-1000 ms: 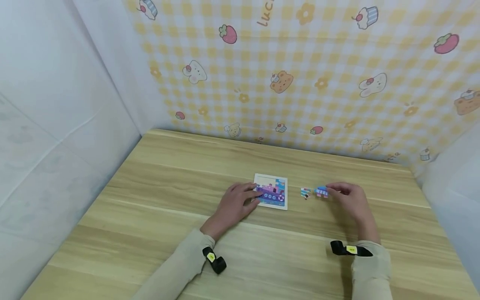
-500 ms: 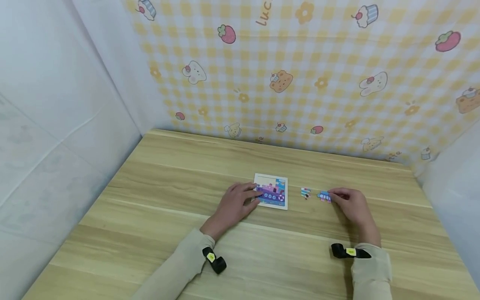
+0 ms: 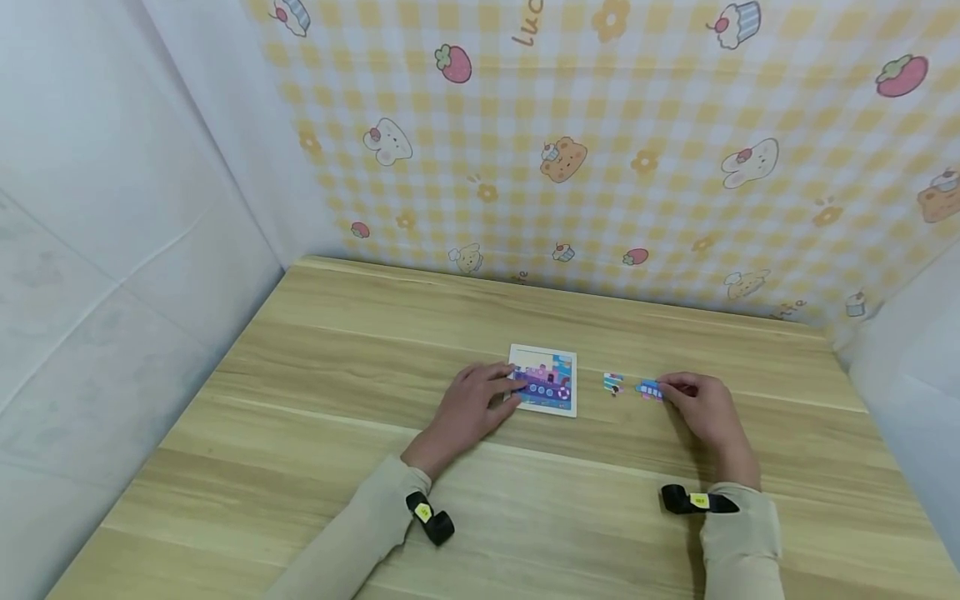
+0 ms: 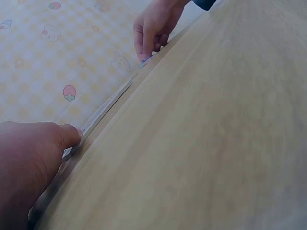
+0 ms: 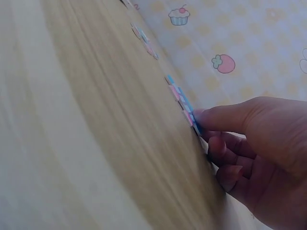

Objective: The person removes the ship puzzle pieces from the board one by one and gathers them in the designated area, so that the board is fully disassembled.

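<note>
A square jigsaw puzzle [image 3: 546, 400] in a white frame shows a purple ship, with a pale bare patch at its upper left. My left hand [image 3: 472, 406] rests on the frame's left side, fingers stretched over the picture. To the puzzle's right, a small striped puzzle piece [image 3: 612, 382] lies on the table. Farther right, my right hand [image 3: 701, 407] pinches the end of a blue and pink puzzle piece [image 3: 649, 389] between thumb and fingers. In the right wrist view, that puzzle piece [image 5: 181, 101] is seen nearly edge-on, low at the tabletop.
The wood-grain table [image 3: 570, 517] meets a yellow checked cloth [image 3: 510, 108] with cartoon prints along its back edge. A white wall covering [image 3: 127, 250] stands at the left. Black straps with cameras sit on both wrists.
My right hand has shifted the blue and pink piece slightly right and toward me, away from the striped piece. The left hand stays on the puzzle. The head view has tilted slightly.
</note>
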Demonstrator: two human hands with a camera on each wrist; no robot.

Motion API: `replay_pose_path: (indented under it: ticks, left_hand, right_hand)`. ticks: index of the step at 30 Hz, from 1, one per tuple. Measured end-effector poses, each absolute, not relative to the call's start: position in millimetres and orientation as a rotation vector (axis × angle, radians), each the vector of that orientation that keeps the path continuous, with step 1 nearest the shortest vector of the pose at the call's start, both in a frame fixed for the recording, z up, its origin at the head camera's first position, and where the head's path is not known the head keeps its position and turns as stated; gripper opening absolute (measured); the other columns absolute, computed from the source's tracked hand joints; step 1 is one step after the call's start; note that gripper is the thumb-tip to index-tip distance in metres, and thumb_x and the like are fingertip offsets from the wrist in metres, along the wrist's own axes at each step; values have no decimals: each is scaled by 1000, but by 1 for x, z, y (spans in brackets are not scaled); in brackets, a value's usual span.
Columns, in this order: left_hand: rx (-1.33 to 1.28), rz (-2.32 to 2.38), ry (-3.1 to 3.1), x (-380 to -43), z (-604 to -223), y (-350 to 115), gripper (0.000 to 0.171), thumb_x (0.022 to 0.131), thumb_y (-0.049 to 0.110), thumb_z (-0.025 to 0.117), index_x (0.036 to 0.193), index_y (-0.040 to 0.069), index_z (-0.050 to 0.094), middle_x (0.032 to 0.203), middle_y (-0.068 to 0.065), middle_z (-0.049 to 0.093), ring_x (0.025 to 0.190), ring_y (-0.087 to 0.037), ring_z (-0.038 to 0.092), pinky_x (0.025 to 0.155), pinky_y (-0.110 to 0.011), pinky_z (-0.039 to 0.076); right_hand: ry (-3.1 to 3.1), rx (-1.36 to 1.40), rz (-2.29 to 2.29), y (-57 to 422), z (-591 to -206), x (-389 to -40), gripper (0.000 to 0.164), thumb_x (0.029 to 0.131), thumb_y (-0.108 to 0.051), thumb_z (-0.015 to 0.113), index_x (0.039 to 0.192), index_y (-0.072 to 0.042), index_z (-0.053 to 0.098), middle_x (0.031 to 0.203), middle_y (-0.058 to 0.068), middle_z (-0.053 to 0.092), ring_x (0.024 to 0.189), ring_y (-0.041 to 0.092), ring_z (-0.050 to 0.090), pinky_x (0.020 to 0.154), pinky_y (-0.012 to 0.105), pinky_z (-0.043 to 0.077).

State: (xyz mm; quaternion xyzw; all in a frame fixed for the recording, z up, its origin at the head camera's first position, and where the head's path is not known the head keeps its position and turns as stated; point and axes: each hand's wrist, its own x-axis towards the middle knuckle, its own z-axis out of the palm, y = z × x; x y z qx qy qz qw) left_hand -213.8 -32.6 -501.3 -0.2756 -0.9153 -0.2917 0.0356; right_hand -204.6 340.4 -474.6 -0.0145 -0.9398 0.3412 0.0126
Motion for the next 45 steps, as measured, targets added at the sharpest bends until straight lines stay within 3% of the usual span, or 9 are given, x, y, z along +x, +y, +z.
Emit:
replay_pose_path:
  ticks: [14,25,30,39,45]
  left_hand:
    - [-854,-894,-2828,-214,-500,-32,35,105,37,61,135,21,71,150,-4,57,142,-22,48,123,-47,27]
    - [-853,-907,-2820,-210,-503,-32,35,105,37,61,135,20,71,150,-4,57,142,-23,48,122,-47,28]
    - [-863,-891,-2804,-213,-504,-32,34,105,36,61,134,20,72,149,-4,58,141,-23,49,121,-47,30]
    - [-871,-862,-2812,-211,-500,-34,33,104,36,63,132,20,73,148,-5,59,139,-24,52,121,-47,30]
    - [-867,-834,-2810,-211,-501,-34,34,104,37,63,132,21,73,147,-4,59,138,-23,52,121,-46,31]
  right_hand:
    - [-2892,-17,1048,341,-476,-203,21,104,-13,64,113,2,76,103,18,72,87,22,56,73,25,44]
    - [-2820,18,1084,337,-459,-193,28,107,-19,58,120,1,73,109,18,69,77,16,55,60,25,46]
    - [-2767,129,1089,316,-457,-198,22,104,-11,62,117,2,74,109,21,71,69,10,56,55,25,47]
    - [-2832,214,1187,257,-449,-220,22,104,-7,60,119,4,72,111,20,70,73,21,58,58,27,50]
    - [-2927,225,1201,220,-454,-231,24,105,-10,60,120,1,73,113,18,70,85,24,60,70,32,51]
